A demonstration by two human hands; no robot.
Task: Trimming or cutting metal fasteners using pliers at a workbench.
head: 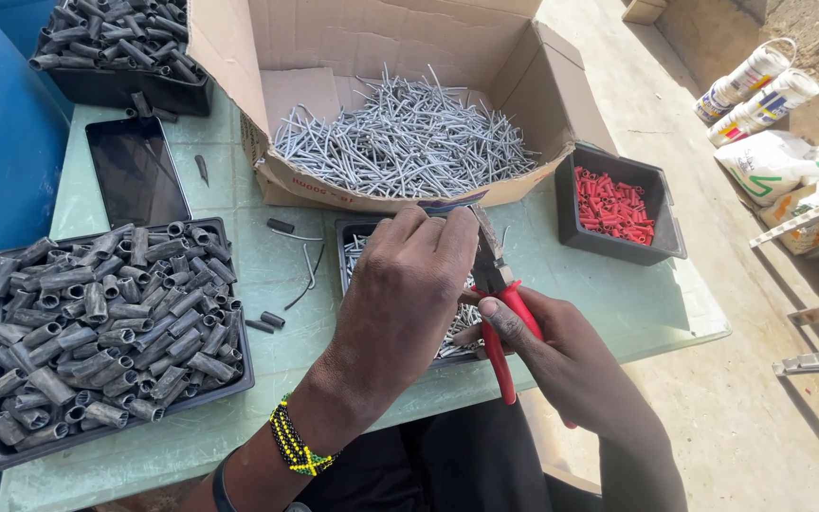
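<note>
Red-handled pliers [502,313] in right hand [571,365], fingers wrapped round the grips, thumb pressed along the upper handle; plier nose points up and away, tip hidden behind the left hand [400,294]. Left hand sits just left of the pliers, fingers curled together with tips pinched near the plier nose; what they pinch, cannot tell. Beaded wristband [298,444] on left wrist. Both hands hover over the small black tray [351,239] of bent metal pieces, taken here as the landmark, mid green table [239,199]. Left of the tray: loose bent nails [307,270] and a couple of short tube pieces [265,322], then a big black tray of grey tube sleeves [106,327]. Right of the tray: black bin of red plugs [615,204]. Just behind the tray: open cardboard box [400,38] full of grey nails [400,142]. Behind-left: dark phone [136,171] lying flat, then another black bin of sleeves [120,43] at the far corner. Far right of tray, off the table: white sacks [779,166] and buckets [755,90] on the ground.
</note>
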